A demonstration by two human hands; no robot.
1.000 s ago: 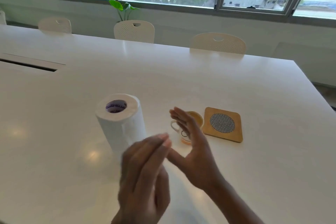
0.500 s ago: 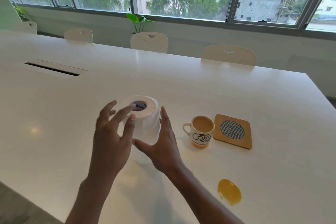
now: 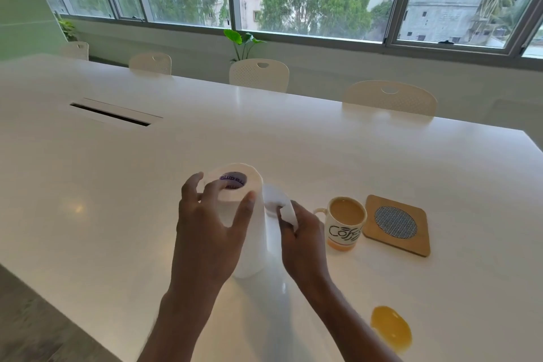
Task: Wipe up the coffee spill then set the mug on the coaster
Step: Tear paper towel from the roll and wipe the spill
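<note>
- Currently a paper towel roll [image 3: 260, 244] stands upright on the white table [image 3: 132, 185], roughly midway between the near edge and the far edge, with its cardboard core and purple print facing up.
- The left hand [image 3: 205, 232] grasps the roll near its top: the fingers [image 3: 192, 185] curl round the left side and the thumb presses the right side.
- The right hand [image 3: 302, 238] is just right of the roll, its fingers clenched in a pinch on a loose sheet [image 3: 274, 200] that peels away from the roll's right side.
- A mug [image 3: 345, 226] stands upright on the bare table to the right of the right hand, closer to the right edge. It is full of pale brown coffee, has "Coffee" lettering on its side, and its handle points left toward the hand.
- A square wooden coaster [image 3: 395, 225] with a round woven middle lies flat just right of the mug; whether the two touch cannot be told. Nothing sits on it.
- A coffee spill [image 3: 390, 329], an orange-brown puddle, lies close to the near edge, in front of the mug and coaster and well apart from both hands.
- Further back, a narrow dark slot [image 3: 110, 114] is set into the table toward the left edge.
- Pale chairs [image 3: 258, 75] line the far edge, with a leafy plant [image 3: 244, 40] and a row of windows [image 3: 308, 3] behind them.
</note>
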